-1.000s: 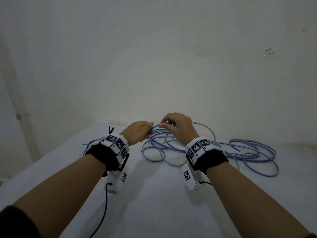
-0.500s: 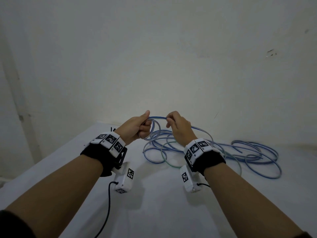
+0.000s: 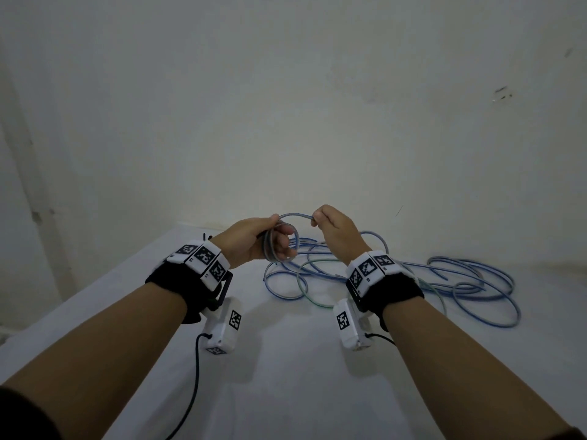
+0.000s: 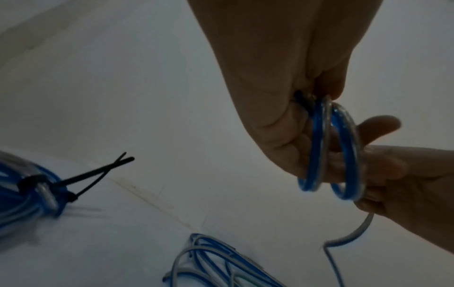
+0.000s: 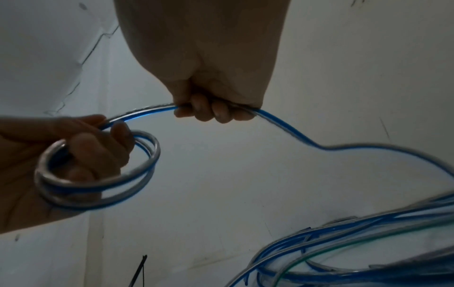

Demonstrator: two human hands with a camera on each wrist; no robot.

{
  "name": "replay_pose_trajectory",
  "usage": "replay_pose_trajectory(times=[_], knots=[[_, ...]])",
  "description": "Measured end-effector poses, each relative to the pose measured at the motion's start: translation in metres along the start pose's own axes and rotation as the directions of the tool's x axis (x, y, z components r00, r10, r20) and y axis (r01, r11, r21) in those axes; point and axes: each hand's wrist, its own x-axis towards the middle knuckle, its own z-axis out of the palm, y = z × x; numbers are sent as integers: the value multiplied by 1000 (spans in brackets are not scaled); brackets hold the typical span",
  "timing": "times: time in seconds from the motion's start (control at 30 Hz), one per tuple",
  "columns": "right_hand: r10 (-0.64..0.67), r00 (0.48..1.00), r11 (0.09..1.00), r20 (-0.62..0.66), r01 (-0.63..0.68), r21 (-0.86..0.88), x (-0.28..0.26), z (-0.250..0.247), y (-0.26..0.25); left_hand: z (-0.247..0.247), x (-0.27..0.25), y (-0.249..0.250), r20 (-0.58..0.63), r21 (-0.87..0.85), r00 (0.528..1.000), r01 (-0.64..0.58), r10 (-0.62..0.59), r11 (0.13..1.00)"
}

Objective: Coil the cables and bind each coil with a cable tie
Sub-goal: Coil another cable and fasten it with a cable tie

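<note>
From the head view, a small blue cable coil (image 3: 281, 241) is clamped in the left hand (image 3: 254, 241) above the counter (image 3: 286, 376); its free run is pinched by the right hand (image 3: 336, 230). In the left wrist view, a tied coil (image 4: 27, 194) is seen lying left. In the right wrist view, loose cables (image 5: 356, 242) are heaped below.

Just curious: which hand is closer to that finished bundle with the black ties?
Left. The left hand is raised beside the tied bundle, which lies at the table's far left. The right hand is farther over, above the loose cables.
</note>
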Motion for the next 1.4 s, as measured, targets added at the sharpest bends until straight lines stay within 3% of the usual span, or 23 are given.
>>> replay_pose_trajectory(times=[0.17, 0.27, 0.47, 0.67, 0.83, 0.97, 1.1, 1.17, 1.4], knots=[[-71, 992, 993, -106, 80, 85, -2, 1, -1, 9, 6, 2, -91, -57, 995, -41, 35, 998], [-87, 988, 988, -128, 102, 115, -4, 0, 2, 10, 11, 3, -160, 4, 983, -94, 94, 996], [-54, 988, 997, -142, 60, 42, -6, -3, 9, 18, 18, -1, -188, 177, 968, -136, 169, 975], [-18, 989, 998, -149, 27, 55, -7, -2, 13, 16, 28, -7, -386, 400, 856, -181, 344, 899], [-7, 988, 999, -154, 16, 52, -7, -2, 11, 11, 32, -11, -425, 619, 754, -163, 502, 768], [4, 991, 999, -136, 3, 51, -8, -2, 12, 10, 34, -9, -397, 771, 703, -93, 590, 630], [11, 989, 998, -147, -3, 55, -8, -3, 12, 9, 37, -10, -448, 717, 693, -99, 565, 690], [16, 990, 998, -139, -9, 54, -8, -4, 12, 8, 38, -11, -437, 717, 705, -102, 559, 690], [39, 991, 998, -129, -31, 59, -11, -9, 16, 11, 39, -11, -464, 566, 747, -163, 476, 808]])
